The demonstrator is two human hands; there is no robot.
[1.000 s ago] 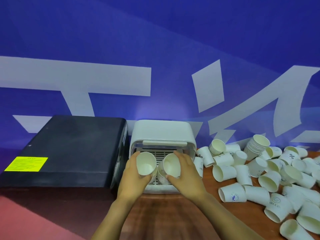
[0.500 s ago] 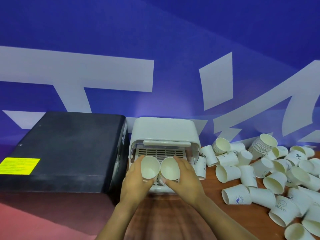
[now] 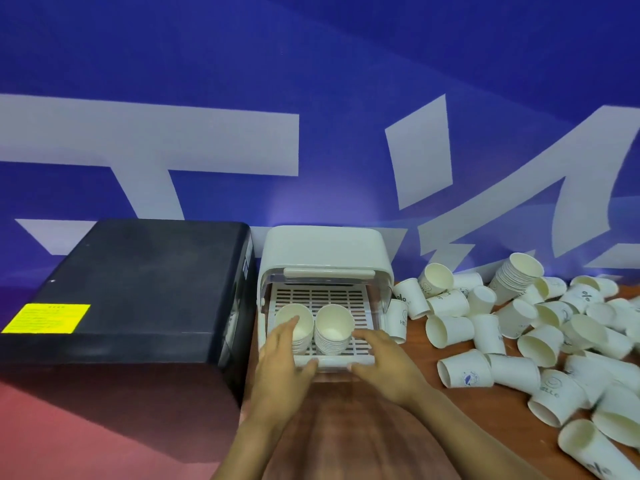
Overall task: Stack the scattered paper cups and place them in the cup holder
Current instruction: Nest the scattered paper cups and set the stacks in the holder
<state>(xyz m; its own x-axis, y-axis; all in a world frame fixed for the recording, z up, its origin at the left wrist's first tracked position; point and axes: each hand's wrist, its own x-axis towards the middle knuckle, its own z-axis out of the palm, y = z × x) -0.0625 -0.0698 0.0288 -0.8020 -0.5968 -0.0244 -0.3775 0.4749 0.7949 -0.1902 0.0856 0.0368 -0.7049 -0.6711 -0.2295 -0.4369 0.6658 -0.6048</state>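
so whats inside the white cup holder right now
Two cup stacks sit side by side on its slotted tray. The left hand covers the left stack's lower part; the back is shadowed.

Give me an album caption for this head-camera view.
Both hands release two cup stacks in the white cup holder.

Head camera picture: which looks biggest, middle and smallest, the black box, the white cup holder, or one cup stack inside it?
1. Black box, biggest by far.
2. White cup holder.
3. Cup stack on its tray, smallest.
The neighbouring stack looks about alike.
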